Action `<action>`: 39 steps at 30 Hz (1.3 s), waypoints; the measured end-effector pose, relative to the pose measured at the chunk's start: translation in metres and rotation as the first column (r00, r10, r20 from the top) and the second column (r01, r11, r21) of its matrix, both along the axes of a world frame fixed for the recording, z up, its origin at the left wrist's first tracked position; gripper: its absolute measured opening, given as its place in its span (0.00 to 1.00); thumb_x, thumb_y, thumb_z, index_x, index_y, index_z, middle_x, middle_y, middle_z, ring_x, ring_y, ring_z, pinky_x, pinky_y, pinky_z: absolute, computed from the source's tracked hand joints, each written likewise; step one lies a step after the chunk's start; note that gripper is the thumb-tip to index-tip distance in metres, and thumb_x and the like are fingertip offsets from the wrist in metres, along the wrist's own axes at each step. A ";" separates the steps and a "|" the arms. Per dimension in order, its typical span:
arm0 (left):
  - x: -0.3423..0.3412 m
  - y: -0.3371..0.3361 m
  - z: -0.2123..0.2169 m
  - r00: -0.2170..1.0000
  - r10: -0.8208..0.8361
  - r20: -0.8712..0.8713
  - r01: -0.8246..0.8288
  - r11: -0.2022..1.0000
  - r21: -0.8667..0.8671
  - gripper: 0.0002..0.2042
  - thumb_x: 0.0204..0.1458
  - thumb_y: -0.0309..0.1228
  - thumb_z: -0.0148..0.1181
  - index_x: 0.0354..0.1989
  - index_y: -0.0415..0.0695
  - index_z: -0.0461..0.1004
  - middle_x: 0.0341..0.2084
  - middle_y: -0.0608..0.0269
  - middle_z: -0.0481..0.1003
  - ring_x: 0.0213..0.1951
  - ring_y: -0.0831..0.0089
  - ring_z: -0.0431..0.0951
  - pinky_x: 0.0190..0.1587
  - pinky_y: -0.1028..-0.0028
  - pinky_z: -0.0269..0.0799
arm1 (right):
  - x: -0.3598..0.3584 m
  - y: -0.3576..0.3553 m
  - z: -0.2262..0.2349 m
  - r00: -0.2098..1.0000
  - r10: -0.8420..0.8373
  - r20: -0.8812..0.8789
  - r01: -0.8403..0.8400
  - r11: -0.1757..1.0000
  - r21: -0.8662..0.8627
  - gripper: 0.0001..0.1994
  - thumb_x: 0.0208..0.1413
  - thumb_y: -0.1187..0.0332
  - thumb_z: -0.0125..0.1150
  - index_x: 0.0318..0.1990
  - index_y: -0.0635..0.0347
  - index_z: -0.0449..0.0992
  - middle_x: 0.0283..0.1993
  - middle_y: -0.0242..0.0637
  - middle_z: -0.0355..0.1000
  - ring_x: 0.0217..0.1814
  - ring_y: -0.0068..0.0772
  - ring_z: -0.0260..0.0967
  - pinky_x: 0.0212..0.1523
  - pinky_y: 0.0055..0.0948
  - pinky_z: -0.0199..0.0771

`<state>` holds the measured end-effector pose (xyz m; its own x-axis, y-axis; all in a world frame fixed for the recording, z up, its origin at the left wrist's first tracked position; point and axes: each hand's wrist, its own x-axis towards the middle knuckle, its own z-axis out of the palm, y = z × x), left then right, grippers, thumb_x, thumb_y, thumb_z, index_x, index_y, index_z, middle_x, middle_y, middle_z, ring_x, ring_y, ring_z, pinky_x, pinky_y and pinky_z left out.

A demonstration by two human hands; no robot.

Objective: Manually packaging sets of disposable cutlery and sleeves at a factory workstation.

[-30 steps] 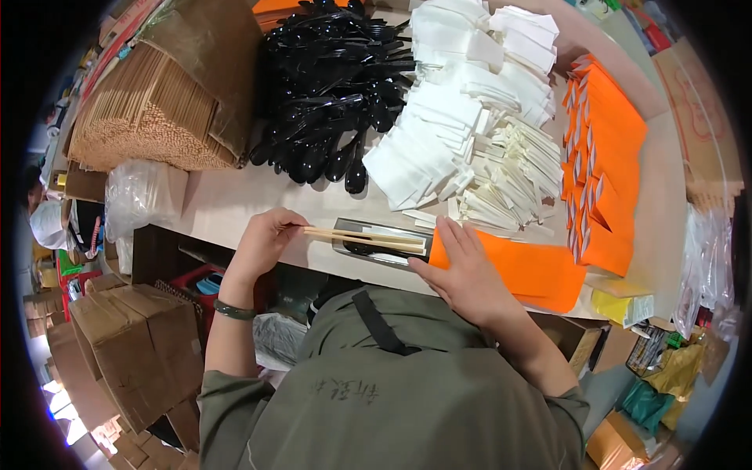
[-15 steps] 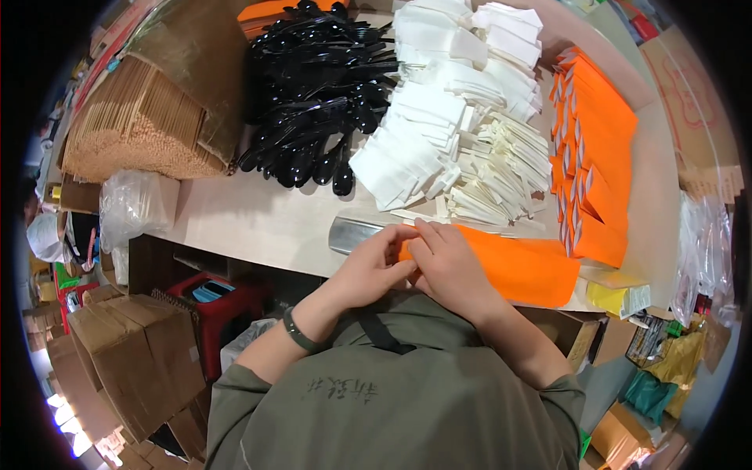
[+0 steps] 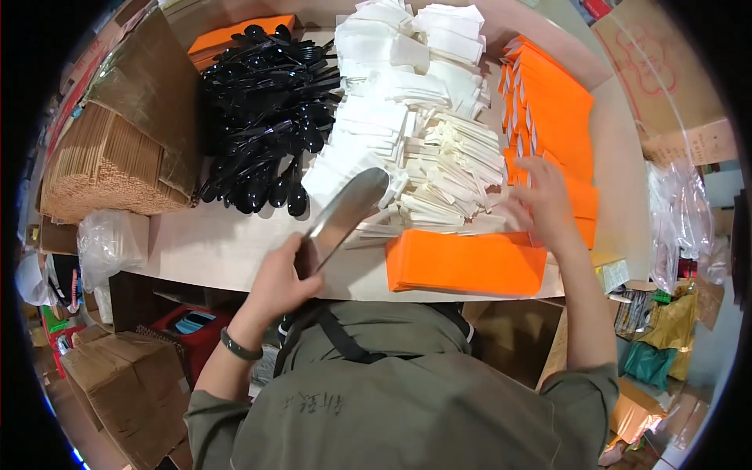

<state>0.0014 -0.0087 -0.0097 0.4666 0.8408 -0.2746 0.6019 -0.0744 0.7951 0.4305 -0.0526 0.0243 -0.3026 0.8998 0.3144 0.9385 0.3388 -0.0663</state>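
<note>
My left hand (image 3: 283,278) is closed round the lower end of a long silver metal piece (image 3: 351,205), curved, with a rounded end like a shoehorn. It is raised at a slant over the table's front part. My right hand (image 3: 540,205), slightly blurred, is held up with fingers apart and nothing visible in it. Beside it, standing orange paper sleeves (image 3: 560,117) run in rows along the right side. Below it lies a flat stack of orange sleeves (image 3: 470,265) near the front edge. White paper packets (image 3: 376,125) and thin cream-coloured slips (image 3: 450,180) lie between my hands.
A heap of black plastic spoons (image 3: 270,117) covers the back left. Left of it stands an open cardboard box (image 3: 117,164) packed with thin wooden sticks. More orange sleeves (image 3: 235,39) lie behind the spoons. A clear plastic bag (image 3: 113,239) hangs at the left front corner.
My hands have moved apart. The left has picked up the metal piece from the table; the right has left the orange stack and moved right toward the standing sleeves. My view has shifted right.
</note>
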 end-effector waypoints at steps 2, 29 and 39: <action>0.007 -0.009 -0.003 0.998 -0.047 0.045 0.052 0.994 -0.100 0.18 0.40 0.30 0.62 0.39 0.36 0.68 0.25 0.54 0.75 0.29 0.67 0.76 0.36 0.70 0.71 | -0.037 -0.032 0.010 0.981 0.132 -0.139 -0.155 0.974 -0.167 0.20 0.38 0.57 0.78 0.33 0.61 0.76 0.48 0.46 0.69 0.50 0.47 0.66 0.52 0.42 0.66; -0.006 0.015 -0.008 0.913 -0.333 -0.237 0.401 0.839 0.368 0.35 0.37 0.37 0.75 0.57 0.42 0.70 0.46 0.52 0.75 0.48 0.52 0.75 0.51 0.61 0.72 | -0.170 -0.004 -0.054 0.720 -0.485 -0.497 0.220 0.838 -0.499 0.10 0.56 0.63 0.57 0.35 0.62 0.75 0.31 0.48 0.75 0.37 0.47 0.76 0.39 0.44 0.74; -0.054 0.026 -0.031 0.989 0.140 -0.037 -0.090 0.793 0.603 0.17 0.47 0.31 0.68 0.47 0.42 0.77 0.45 0.52 0.76 0.47 0.51 0.76 0.50 0.61 0.72 | -0.052 -0.004 -0.054 0.769 -0.588 -0.252 0.561 0.809 -0.176 0.08 0.51 0.68 0.64 0.32 0.65 0.76 0.35 0.45 0.75 0.37 0.46 0.73 0.38 0.40 0.71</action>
<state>-0.0529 0.0172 -0.0411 0.3552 0.8947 0.2707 0.6926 -0.4464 0.5665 0.3788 -0.0567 -0.0298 0.3683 0.9039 0.2174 0.8914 -0.2769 -0.3589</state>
